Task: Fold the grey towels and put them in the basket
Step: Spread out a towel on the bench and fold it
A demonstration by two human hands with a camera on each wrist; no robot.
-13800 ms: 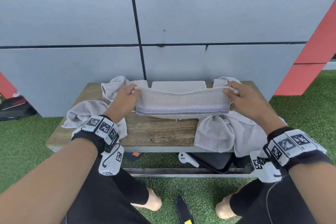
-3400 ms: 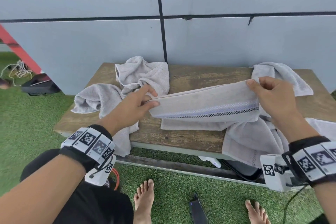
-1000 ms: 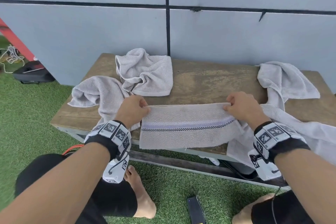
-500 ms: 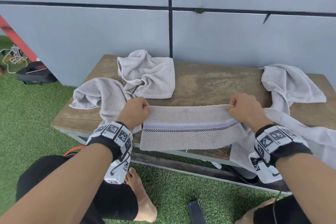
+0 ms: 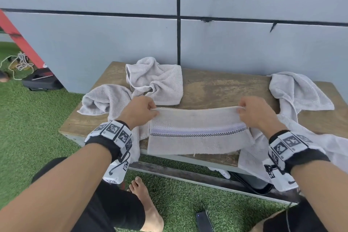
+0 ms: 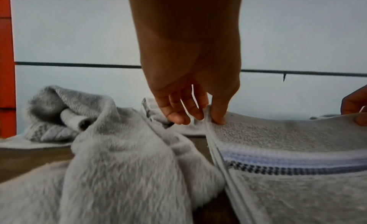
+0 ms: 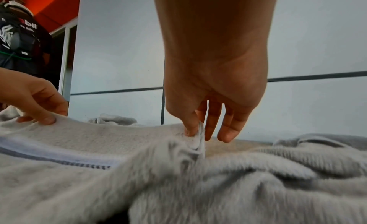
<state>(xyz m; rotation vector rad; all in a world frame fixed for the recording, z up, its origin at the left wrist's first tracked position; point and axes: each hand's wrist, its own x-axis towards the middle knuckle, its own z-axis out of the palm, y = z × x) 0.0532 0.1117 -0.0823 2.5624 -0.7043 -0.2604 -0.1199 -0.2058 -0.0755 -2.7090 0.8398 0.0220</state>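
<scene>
Centre of the head view: left hand (image 5: 140,112) and right hand (image 5: 257,112) each pinch a top corner of the striped grey towel (image 5: 197,135), stretched taut over the wooden worktop (image 5: 216,88), its lower half draped off the near edge. Mid-fold, I'd say; next, those corners need carrying down square to the bottom hem. Crumpled towels wait upper centre (image 5: 156,81), at left (image 5: 101,100) and at right (image 5: 299,92). No basket in sight.

Left wrist view, centre: thumb and fingers (image 6: 218,116) nip the hemmed corner, the checked band (image 6: 294,167) running off right.

Right wrist view, centre: the grip (image 7: 193,130) bunches the opposite corner. Upper left, a dark shirt (image 7: 17,37) shows partial lettering, "bil" at most.
</scene>
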